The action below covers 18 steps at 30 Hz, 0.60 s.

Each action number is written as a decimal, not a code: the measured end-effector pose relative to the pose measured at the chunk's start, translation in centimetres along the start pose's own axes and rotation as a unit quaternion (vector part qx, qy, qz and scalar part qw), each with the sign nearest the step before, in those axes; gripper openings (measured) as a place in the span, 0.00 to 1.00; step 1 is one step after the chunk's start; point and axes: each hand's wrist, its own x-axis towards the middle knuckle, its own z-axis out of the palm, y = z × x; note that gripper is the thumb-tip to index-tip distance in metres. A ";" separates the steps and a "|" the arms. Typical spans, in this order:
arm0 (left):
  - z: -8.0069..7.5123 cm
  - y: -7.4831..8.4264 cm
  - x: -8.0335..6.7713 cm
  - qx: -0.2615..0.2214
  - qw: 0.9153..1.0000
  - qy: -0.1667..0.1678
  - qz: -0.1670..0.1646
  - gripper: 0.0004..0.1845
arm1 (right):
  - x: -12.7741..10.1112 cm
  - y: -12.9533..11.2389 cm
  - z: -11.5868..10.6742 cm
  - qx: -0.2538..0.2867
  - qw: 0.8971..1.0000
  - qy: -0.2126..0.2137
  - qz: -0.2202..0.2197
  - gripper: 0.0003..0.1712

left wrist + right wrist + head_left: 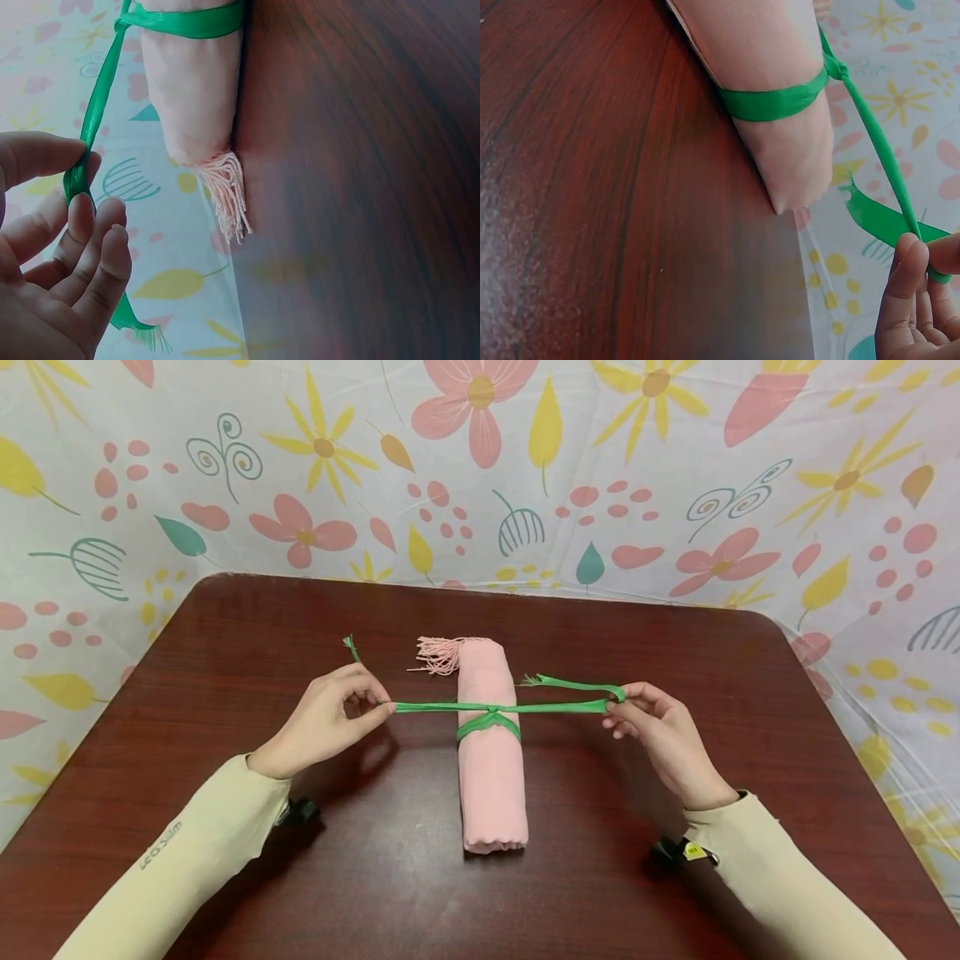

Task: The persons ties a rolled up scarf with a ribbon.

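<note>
A rolled pink cloth point(491, 785) with a fringe point(438, 655) at its far end lies lengthwise on the table. Around its middle runs a green ribbon point(555, 707), crossed in a knot point(492, 711) on top. To the left, my left hand point(330, 718) pinches one ribbon end between thumb and fingers; its frayed tip point(150, 330) hangs past the hand. On the other side my right hand point(663, 735) pinches the other end, whose loose tail point(877, 217) bends back toward the roll. Both ribbon lengths stretch straight out from the knot.
The dark reddish-brown wooden table point(360, 877) has rounded far corners. Behind it hangs a white cloth backdrop point(480, 485) printed with flowers and leaves. A black wrist device point(300, 812) sits under the left sleeve, another point(667, 853) under the right.
</note>
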 end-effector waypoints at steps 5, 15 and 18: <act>-0.2 -0.1 -0.1 -0.006 1.000 -0.011 -0.001 0.05 | -0.1 0.1 -0.3 -0.010 1.000 0.000 0.007 0.10; -0.4 -0.4 -0.5 -0.007 1.000 -0.019 -0.009 0.05 | -0.1 0.3 -0.4 -0.028 1.000 -0.004 0.013 0.09; -0.5 -0.4 -0.6 -0.007 1.000 -0.021 -0.008 0.05 | 0.0 0.5 -0.6 -0.032 0.999 -0.003 0.015 0.09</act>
